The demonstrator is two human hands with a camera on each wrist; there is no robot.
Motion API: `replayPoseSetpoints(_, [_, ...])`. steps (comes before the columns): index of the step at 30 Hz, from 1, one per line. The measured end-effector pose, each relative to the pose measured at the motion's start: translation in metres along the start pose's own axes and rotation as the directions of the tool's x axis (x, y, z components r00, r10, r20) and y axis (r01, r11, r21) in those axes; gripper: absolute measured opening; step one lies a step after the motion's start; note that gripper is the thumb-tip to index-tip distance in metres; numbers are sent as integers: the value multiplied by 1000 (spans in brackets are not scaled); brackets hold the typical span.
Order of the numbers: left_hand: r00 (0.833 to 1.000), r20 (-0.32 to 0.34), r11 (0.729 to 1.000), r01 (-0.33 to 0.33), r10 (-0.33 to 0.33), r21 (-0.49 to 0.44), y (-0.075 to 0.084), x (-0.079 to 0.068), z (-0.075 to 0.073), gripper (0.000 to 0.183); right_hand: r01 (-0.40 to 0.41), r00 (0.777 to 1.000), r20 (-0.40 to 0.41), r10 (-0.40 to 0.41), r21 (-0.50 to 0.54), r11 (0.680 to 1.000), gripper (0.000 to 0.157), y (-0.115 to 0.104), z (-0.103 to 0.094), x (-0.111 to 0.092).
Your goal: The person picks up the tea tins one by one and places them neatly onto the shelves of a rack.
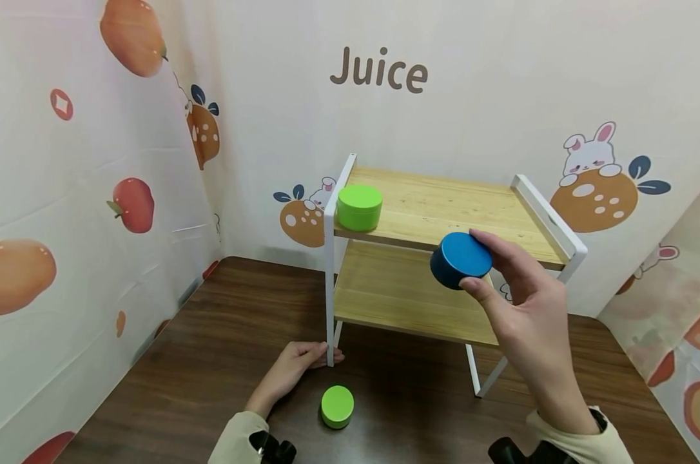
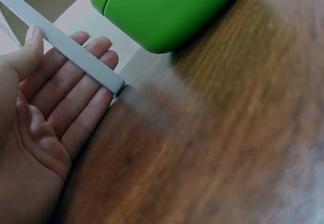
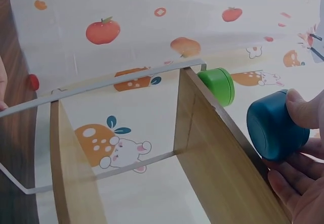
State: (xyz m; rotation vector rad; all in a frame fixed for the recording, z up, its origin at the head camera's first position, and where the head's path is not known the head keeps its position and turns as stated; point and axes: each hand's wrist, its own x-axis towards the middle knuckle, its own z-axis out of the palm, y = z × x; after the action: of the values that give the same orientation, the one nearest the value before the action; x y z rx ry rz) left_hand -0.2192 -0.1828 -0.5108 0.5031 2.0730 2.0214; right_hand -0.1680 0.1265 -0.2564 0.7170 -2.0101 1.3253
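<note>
My right hand [image 1: 532, 309] pinches a round blue tin [image 1: 461, 260] between thumb and fingers, in front of the upper board of a two-tier shelf [image 1: 408, 290]. In the right wrist view the blue tin [image 3: 276, 125] is beside that board's edge. A green tin [image 1: 359, 209] sits at the upper board's left end. Low on the left, my left hand [image 1: 294, 367] holds the shelf's white front leg [image 2: 86, 59], its thumb on one side and fingers behind. Close to this hand a second green tin [image 1: 337, 407] stands on the table.
The shelf has white metal side frames and light wooden boards. It stands on a dark wooden table [image 1: 211, 361]. Printed cloth [image 1: 472, 96] with fruit and rabbits hangs behind and along both sides.
</note>
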Motion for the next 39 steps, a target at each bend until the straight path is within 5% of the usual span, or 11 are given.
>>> replayPoseSetpoints(6, [1000,-12,1000,10,-10,-11,1,0,0,45,-66,998,-13,66,-88,994,54,-4,0,8])
replayPoseSetpoints(27, [1000,-1,1000,2,-2,0,2,-1,1,44,-172,985,13,174,-94,981,48,-8,5,39])
replayPoseSetpoints(39, [1000,-13,1000,14,-14,-19,3,-1,1,44,-311,949,8,316,-141,940,54,-10,6,49])
